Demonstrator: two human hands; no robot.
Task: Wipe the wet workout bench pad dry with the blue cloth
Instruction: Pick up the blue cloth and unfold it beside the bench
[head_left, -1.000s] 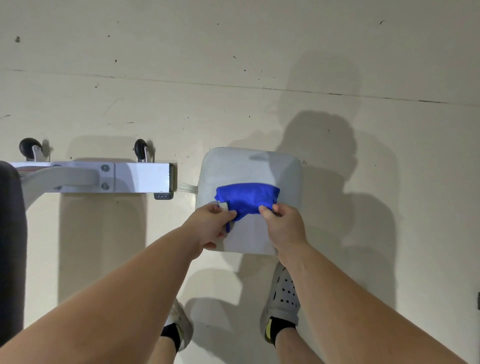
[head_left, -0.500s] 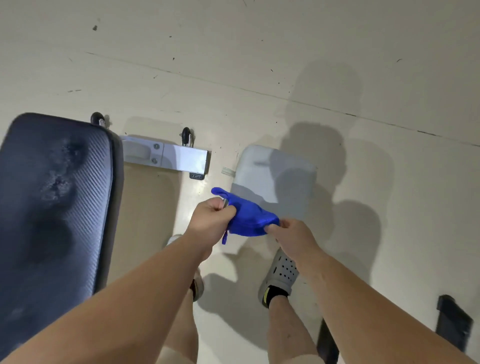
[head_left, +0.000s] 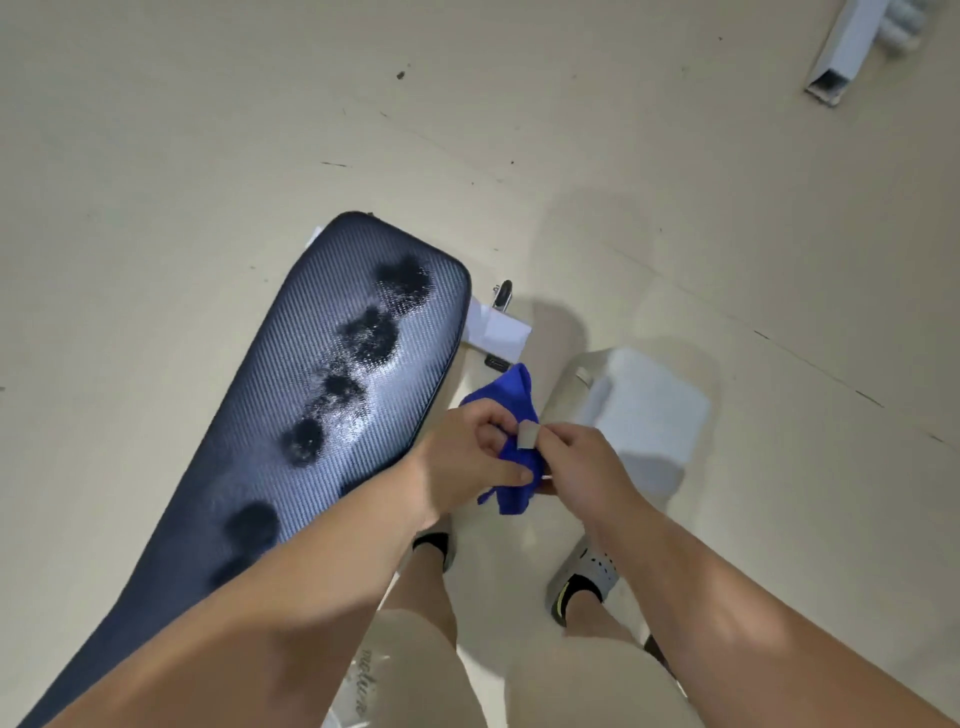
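The dark textured bench pad (head_left: 291, 415) runs diagonally from the lower left to the middle, with several dark wet patches along its length. I hold the blue cloth (head_left: 511, 400) in the air just right of the pad's edge. My left hand (head_left: 470, 457) grips its bunched middle. My right hand (head_left: 582, 462) pinches the cloth's small grey label between thumb and fingers. Part of the cloth hangs below my hands.
A pale grey square seat pad (head_left: 644, 410) lies on the floor right of my hands. The bench's white metal frame (head_left: 496, 325) and a small wheel stick out beyond the pad's end. My two feet stand below. A white post base (head_left: 841, 52) is at the top right.
The cloth has been lifted off the grey seat pad and carried left toward the bench pad. My view has swung left, so the wet bench pad now fills the left half.
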